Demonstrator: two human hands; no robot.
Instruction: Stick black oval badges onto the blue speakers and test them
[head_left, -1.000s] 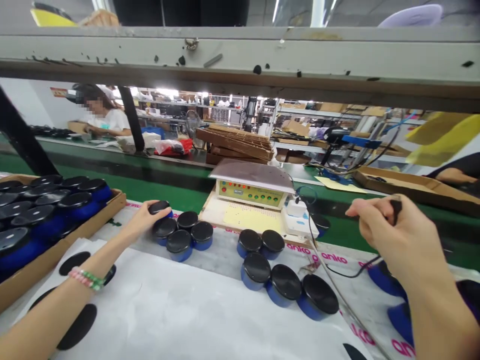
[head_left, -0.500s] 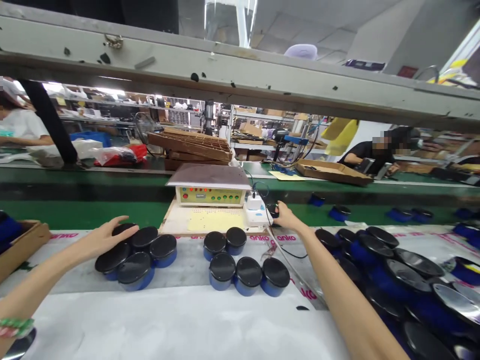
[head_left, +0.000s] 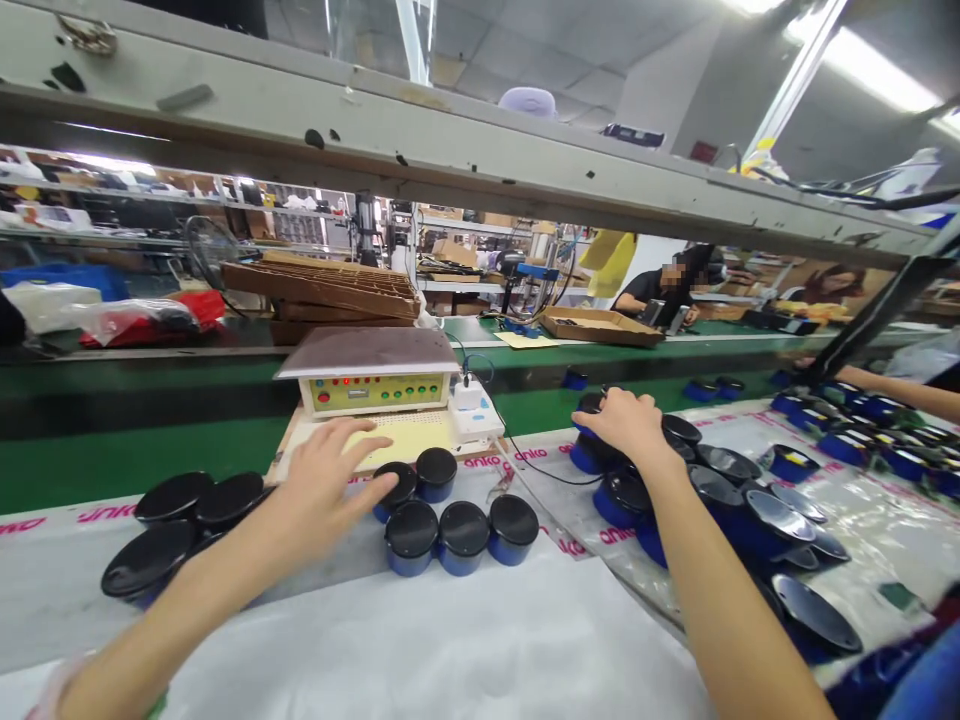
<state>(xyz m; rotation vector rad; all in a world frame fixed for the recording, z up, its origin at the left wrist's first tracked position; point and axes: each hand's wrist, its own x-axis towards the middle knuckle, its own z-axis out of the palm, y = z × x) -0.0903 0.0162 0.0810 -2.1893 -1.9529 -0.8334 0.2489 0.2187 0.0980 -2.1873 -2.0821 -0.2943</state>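
Note:
My left hand [head_left: 326,490] is open, fingers spread and holding nothing. Its thumb tip reaches over a short blue cylinder with a black top [head_left: 396,483], in a small group of such pieces at the middle. My left forearm partly hides another group of blue cylinders [head_left: 176,497] on the left. Over on the right, my right hand [head_left: 626,425] has its fingers bent around a blue cylinder with a black top [head_left: 587,430], mostly hidden by the hand. It is beside a crowded pile of similar pieces [head_left: 742,520], some with shiny tops.
A control box [head_left: 379,392] with lit buttons and a white power strip [head_left: 476,415] stand behind the middle group. A cable [head_left: 532,468] runs across the plastic sheet. Beyond lies a green conveyor [head_left: 67,420]. A shelf beam [head_left: 450,140] crosses overhead. Another person's arm [head_left: 900,390] reaches in at right.
The view has turned right. My left hand has left the left group and moved right to the middle one. My right hand has moved from beside the power strip to the right-hand pile.

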